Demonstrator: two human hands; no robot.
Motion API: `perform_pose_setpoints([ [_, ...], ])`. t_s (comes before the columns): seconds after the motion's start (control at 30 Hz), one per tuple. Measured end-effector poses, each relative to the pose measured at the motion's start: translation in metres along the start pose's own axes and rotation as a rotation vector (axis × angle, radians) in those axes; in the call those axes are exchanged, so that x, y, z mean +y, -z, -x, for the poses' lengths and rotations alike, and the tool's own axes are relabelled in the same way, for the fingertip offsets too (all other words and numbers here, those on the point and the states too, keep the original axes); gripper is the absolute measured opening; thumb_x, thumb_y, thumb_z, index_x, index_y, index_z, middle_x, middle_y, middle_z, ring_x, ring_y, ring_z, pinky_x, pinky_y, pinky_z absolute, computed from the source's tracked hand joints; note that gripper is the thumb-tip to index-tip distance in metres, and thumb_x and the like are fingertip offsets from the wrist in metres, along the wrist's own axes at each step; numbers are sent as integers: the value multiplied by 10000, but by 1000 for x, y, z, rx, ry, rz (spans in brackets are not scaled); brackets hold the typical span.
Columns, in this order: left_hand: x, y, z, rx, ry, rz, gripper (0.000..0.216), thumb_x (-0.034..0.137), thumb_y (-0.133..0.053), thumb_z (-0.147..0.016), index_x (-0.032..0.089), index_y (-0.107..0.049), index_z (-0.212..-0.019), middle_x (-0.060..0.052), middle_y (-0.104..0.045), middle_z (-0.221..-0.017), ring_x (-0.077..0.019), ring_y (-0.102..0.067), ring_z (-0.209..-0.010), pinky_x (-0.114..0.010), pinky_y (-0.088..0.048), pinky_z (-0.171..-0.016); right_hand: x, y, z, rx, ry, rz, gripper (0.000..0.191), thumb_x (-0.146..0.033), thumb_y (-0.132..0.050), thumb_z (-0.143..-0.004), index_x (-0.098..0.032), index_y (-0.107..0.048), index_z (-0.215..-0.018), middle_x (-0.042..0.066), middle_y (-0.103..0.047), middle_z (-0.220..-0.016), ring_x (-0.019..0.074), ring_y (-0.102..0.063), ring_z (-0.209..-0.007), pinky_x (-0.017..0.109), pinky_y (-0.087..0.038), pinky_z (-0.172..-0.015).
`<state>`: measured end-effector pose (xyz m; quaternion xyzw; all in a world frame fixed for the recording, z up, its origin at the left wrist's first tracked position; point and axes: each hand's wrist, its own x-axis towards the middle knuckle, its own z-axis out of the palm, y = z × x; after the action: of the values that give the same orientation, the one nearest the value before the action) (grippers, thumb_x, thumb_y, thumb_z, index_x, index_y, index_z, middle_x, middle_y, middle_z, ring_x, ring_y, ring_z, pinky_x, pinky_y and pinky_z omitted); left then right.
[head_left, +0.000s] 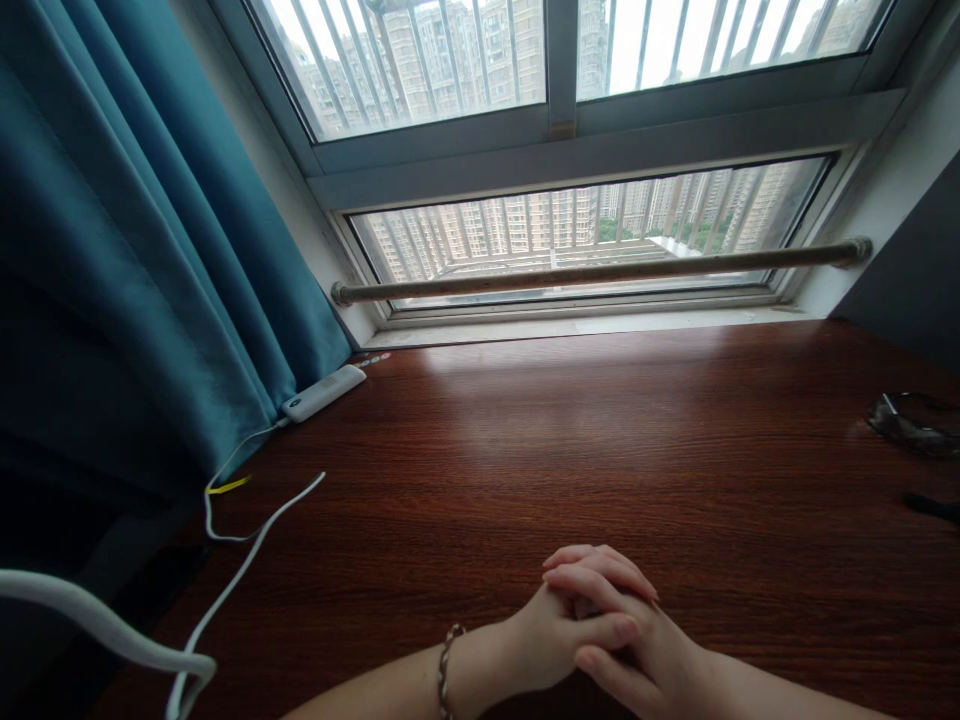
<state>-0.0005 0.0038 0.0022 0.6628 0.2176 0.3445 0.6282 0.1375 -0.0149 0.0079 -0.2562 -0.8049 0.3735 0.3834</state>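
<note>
My left hand and my right hand rest clasped together on the dark wooden table near its front edge, fingers interlaced. Neither holds an object. A thin bracelet circles my left wrist. The nearest loose thing is a white cable to the left.
A white power bank or charger lies at the table's back left, against the teal curtain. Dark glasses lie at the right edge. Behind the table runs a window with a metal rail.
</note>
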Motion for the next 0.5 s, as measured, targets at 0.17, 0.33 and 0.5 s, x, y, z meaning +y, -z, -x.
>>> perform_pose_setpoints([
  [0.17, 1, 0, 0, 0, -11, -4, 332, 410, -589, -809, 139, -637, -995, -85, -583, -985, -229, -527, -991, -383, -407, -906, 0, 1, 1, -2, -8, 8, 482, -220, -549, -795, -228, -386, -1248, 90, -506, -1155, 195, -439, -1119, 353, -430, -945],
  [0.33, -1, 0, 1, -2, -10, -15, 325, 403, -585, -813, 142, -636, -999, -83, -584, -993, -226, -525, -996, -379, -405, -907, 1, 0, 0, 7, -7, 8, 459, -234, -543, -799, -212, -406, -1236, 99, -514, -1142, 203, -442, -1116, 359, -430, -939],
  [0.5, -1, 1, 1, -4, -9, -22, 335, 419, -584, -811, 147, -636, -1000, -83, -585, -996, -225, -524, -994, -381, -394, -915, 0, 0, 0, 3, -3, 6, 453, -233, -542, -800, -203, -411, -1232, 102, -517, -1133, 201, -442, -1115, 349, -429, -938],
])
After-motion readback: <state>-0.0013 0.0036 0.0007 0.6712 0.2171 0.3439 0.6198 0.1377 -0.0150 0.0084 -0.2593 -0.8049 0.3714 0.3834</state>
